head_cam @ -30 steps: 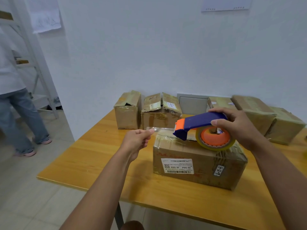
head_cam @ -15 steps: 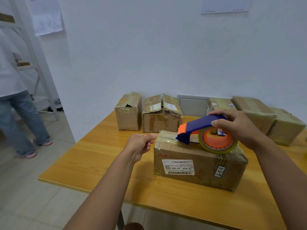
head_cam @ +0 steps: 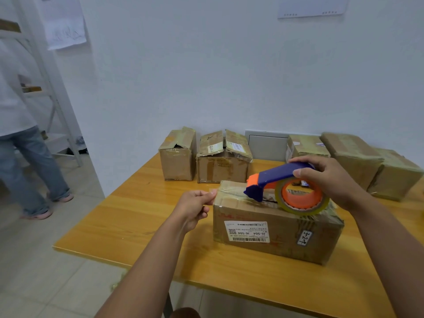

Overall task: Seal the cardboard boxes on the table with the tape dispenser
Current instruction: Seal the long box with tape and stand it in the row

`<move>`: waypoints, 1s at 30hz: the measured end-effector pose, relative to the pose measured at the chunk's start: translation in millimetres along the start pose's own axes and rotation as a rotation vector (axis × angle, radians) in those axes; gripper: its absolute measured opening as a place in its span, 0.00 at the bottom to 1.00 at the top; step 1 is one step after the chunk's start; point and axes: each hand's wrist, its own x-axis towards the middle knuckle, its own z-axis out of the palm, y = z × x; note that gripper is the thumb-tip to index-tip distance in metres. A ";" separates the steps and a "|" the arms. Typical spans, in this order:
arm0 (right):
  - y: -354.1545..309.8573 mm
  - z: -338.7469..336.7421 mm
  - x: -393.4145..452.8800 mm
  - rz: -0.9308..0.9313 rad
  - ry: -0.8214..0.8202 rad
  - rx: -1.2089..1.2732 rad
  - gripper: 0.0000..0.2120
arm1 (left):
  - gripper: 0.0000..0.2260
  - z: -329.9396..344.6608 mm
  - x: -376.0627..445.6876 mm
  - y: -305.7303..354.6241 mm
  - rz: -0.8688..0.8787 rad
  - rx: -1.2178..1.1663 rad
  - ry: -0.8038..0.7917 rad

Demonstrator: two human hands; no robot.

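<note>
A yellow wooden surface (head_cam: 142, 226) stands by the white wall. One brown box (head_cam: 275, 232) sits near the front, with a white label on its side. Two boxes (head_cam: 177, 154) (head_cam: 222, 159) with loose flaps sit at the back on the left. More boxes (head_cam: 376, 164) sit together at the back right.

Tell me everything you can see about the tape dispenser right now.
The tape dispenser has a dark blue plastic handle with an orange tip and an orange hub carrying a roll of clear tape. It rests tilted on top of the front box. The right hand grips its handle; the left hand pinches the pulled-out tape end.
</note>
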 end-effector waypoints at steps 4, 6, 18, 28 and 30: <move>1.3 0.1 0.1 0.005 -0.002 0.001 0.21 | 0.10 0.7 0.1 -2.8 -0.014 0.001 -0.026; 1.9 0.1 0.1 0.010 -0.002 0.001 0.20 | 0.10 0.7 -0.8 -2.7 -0.022 0.008 -0.042; 2.1 1.2 2.7 0.016 -0.005 -0.003 0.21 | 0.13 0.8 -4.4 7.9 -0.028 0.141 -0.090; 3.3 1.5 2.7 0.016 -0.005 -0.014 0.19 | 0.15 24.4 -23.8 8.7 0.611 0.670 0.262; 3.5 1.2 2.6 0.019 0.001 -0.017 0.19 | 0.26 37.7 -32.7 4.5 0.598 0.783 0.136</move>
